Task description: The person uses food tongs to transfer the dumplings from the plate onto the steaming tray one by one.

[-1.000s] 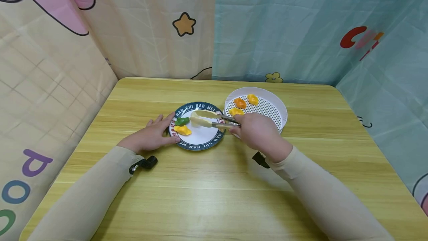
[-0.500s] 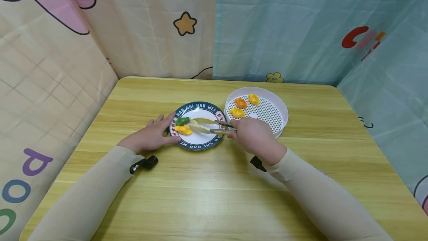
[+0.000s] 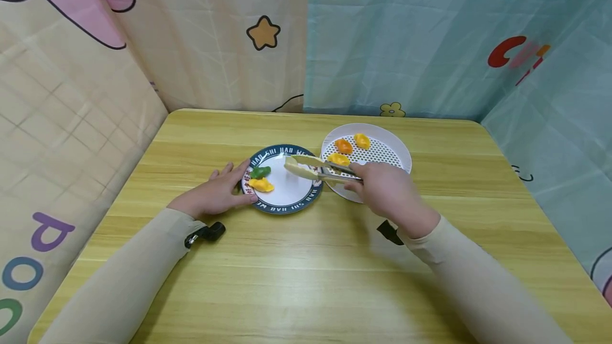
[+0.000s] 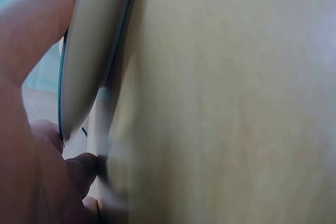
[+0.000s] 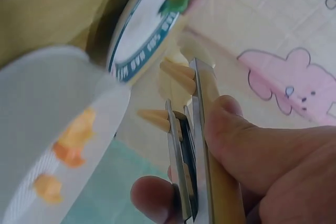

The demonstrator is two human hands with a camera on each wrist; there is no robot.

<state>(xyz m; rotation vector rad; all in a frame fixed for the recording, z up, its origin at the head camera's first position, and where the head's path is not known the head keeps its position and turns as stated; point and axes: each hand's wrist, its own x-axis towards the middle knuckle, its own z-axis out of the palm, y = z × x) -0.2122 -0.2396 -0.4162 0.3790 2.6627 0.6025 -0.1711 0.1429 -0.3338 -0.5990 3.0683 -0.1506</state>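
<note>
My left hand grips the near-left rim of a round plate with a dark blue lettered border; the left wrist view shows the thumb and fingers at the plate's edge. On the plate lie a green dumpling and a yellow dumpling. My right hand holds metal tongs with pale tips, which reach over the plate's right half. The tips stand apart in the right wrist view, where the tongs are seen from behind; no dumpling shows plainly between them.
A white perforated steamer tray stands against the plate's right side. Two yellow dumplings, one at its back, and an orange dumpling lie in it. Printed curtains hang behind the wooden table.
The tongs first dipped left toward the dumplings on the plate, then drew back right and up with my right hand. My left hand and the plate have stayed put.
</note>
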